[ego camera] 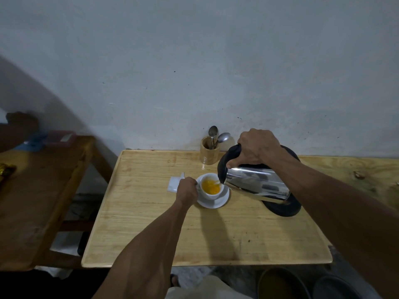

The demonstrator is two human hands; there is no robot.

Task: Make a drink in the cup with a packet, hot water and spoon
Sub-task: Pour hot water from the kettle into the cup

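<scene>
One kettle pours into one cup on the bench.

The right hand [255,147] grips the tilted kettle [257,184] by its black handle, spout over the cup [210,186] of orange liquid. The left hand [186,189] is closed at the cup's side. One saucer [212,202], one white packet [173,184], two spoons [217,137] in one holder [209,153].

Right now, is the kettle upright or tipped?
Tipped: the right hand tilts the kettle spout-down over the cup, which holds orange liquid.
</scene>
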